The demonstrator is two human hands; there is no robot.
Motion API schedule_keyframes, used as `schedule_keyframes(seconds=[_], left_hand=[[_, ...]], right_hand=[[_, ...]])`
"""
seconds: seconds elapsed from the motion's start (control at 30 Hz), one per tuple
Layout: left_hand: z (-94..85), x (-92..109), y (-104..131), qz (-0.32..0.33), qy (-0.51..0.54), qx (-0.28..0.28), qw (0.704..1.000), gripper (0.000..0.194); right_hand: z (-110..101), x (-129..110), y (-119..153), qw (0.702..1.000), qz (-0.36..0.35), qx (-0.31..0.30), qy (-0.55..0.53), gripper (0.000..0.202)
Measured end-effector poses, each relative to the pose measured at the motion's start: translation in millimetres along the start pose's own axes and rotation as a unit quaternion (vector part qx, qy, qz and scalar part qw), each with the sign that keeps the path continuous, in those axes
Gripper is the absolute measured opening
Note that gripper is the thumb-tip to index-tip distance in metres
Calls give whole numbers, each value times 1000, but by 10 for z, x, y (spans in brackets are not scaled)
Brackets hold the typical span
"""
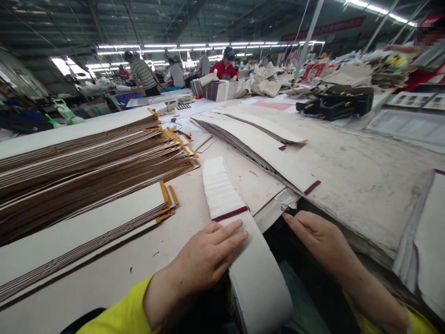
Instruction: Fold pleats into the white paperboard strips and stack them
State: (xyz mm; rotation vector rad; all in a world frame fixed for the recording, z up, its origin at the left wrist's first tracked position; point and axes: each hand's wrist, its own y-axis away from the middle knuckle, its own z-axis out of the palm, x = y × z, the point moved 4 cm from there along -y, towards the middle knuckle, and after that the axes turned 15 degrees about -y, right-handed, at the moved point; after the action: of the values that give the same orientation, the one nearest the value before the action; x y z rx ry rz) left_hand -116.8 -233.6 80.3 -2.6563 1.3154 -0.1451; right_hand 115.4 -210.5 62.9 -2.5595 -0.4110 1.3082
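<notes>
My left hand [212,253] lies on a long white strip [259,273], its visible fingers stretched across the surface and the thumb hidden. That strip curves down over the table's front edge towards me. Just beyond the fingers is a dark red band [229,214], followed by a stack of overlapping white strip ends [220,185]. To the right, apart from the strip, my right hand [318,234] is closed, with thumb and forefinger together. What it pinches, if anything, is too small to make out. A crinkled piece of clear plastic [288,198] lies just above its fingertips.
Stacks of white strips with yellow ends [83,211] cover the left side. Ahead lies a fanned pile with dark red ends [257,153]. Black bags [335,102] sit farther back. At right are white pieces [431,246]. A dark gap opens below the table edge. Several people work beyond.
</notes>
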Motion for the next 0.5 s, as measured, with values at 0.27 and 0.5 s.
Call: schedule_keyframes(seconds=[0.27, 0.5], left_hand=[[-2, 43, -22, 22, -50, -1, 998, 53], [-9, 34, -9, 8, -17, 11, 1000, 48]], right_hand=[[327, -556, -112, 975, -195, -64, -85, 21], [483, -594, -171, 959, -256, -62, -100, 15]])
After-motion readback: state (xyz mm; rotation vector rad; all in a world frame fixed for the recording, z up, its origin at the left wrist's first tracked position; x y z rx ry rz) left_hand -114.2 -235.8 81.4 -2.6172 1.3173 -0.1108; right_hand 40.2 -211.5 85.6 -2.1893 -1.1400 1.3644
